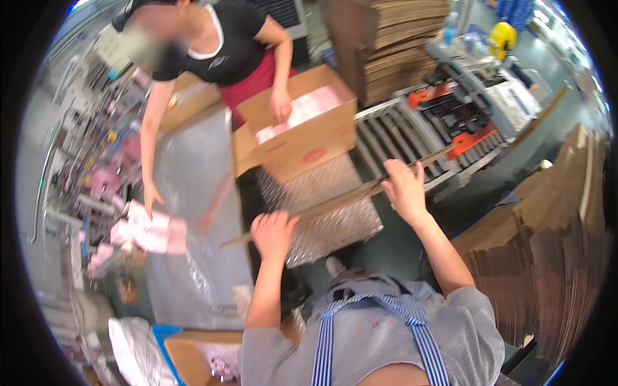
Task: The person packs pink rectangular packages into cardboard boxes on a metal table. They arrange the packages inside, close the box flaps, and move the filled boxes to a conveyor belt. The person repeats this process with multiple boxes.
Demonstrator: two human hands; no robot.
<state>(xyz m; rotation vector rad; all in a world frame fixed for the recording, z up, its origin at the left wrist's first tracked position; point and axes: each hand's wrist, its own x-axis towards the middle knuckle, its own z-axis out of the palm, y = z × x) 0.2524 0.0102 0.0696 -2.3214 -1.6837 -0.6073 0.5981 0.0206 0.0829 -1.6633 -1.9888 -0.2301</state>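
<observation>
Left hand (273,233) and right hand (404,193) are clamped on a cardboard sheet (335,204), seen edge-on mid-view, running from eight to two o'clock. Farther off, an open carton (331,141) stands at twelve, a roller conveyor (378,143) at one, a co-worker (225,61) at eleven.

To my left, the grey table (215,276) carries pink packs (164,235) at its outer edge; ahead of me, a box (315,145) seems to rest on the ridged plate (351,230).
</observation>
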